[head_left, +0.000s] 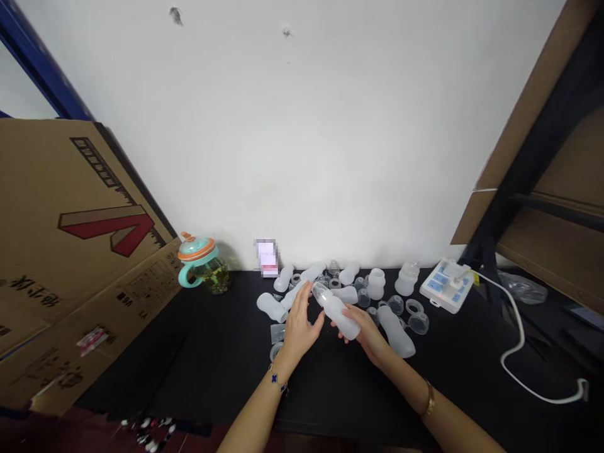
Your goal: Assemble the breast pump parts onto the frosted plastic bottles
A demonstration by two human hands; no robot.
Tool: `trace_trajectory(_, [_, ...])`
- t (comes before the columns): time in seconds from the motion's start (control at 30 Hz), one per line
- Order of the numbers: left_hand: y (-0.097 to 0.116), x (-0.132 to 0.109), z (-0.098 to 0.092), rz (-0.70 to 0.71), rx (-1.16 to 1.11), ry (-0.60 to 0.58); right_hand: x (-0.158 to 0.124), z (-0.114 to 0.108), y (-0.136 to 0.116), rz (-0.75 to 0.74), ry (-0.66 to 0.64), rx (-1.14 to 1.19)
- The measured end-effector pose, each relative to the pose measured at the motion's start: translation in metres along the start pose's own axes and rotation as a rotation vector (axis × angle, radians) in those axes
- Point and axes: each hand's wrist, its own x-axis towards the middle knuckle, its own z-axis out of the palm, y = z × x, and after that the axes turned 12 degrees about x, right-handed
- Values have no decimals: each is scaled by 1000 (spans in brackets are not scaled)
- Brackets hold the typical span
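A translucent white baby bottle [340, 316] is tilted toward the upper left in my right hand [365, 333], whose fingers wrap round its body. A clear dome cap [321, 292] covers its top end. My left hand [302, 327] is beside that cap, thumb and fingers apart; whether a fingertip touches the cap I cannot tell. Around my hands lie several bottle bodies, such as a white one [272, 307] on the left and another [396, 332] on the right. A capped bottle [408, 279] stands upright at the back right.
Clear caps [418, 323] and white rings [414, 307] are scattered on the black table [226, 365]. A power strip [447, 286] with a white cable [521, 327] is at the right. A teapot [207, 267], a phone [267, 258] and a cardboard box [85, 251] stand left.
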Motion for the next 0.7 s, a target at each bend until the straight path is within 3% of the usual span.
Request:
trace_trajectory(0.2, [-2, -1, 0, -1, 56, 19, 0, 2, -1, 20, -8, -59])
trace_trajectory(0.7, [-2, -2, -1, 24, 47, 28, 0, 1, 2, 40, -29, 52])
